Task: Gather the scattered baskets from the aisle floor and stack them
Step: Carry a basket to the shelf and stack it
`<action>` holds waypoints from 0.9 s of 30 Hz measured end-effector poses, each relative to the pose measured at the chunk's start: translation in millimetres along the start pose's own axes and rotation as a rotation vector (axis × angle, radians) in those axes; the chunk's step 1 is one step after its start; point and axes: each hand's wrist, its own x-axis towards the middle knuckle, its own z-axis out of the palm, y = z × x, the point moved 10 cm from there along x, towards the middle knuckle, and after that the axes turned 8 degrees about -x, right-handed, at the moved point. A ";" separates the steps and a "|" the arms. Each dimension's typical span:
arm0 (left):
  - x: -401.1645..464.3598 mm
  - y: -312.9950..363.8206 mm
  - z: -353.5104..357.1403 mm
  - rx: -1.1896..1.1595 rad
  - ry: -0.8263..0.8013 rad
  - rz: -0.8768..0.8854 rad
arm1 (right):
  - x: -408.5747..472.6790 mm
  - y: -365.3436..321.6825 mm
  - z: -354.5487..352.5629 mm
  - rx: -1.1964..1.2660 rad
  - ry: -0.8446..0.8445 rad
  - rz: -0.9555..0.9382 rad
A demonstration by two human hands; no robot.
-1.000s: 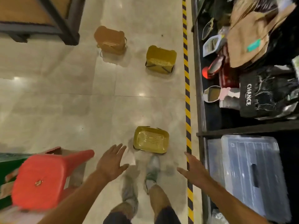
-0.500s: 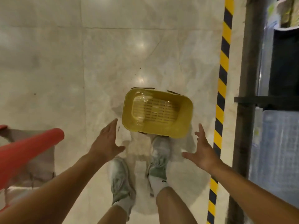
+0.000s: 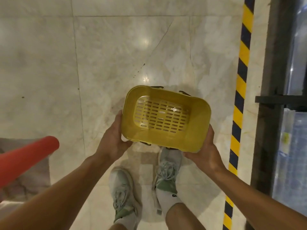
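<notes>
A yellow plastic basket (image 3: 166, 117) with a slotted bottom sits upright, its open side facing me, just above my feet. My left hand (image 3: 114, 138) grips its left side near the front corner. My right hand (image 3: 206, 150) grips its right front corner from below and beside. Dark handle pieces poke out at the far rim and under the near rim. I cannot tell whether the basket still touches the floor. No other basket is in view.
Pale marble floor (image 3: 99, 55) spreads ahead and left. A red stool leg (image 3: 28, 156) juts in at the left. A yellow-black hazard stripe (image 3: 240, 90) runs along the right, beside a dark shelf frame (image 3: 272, 80) with clear plastic bins (image 3: 292, 155) underneath.
Both hands, open and apart before, have closed on the yellow basket's sides. The view has dropped closer, and the two far baskets have left the frame.
</notes>
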 end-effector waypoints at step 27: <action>-370.8 437.0 -288.1 -0.102 -0.125 0.598 | -504.7 -282.8 -277.0 0.352 0.382 -0.375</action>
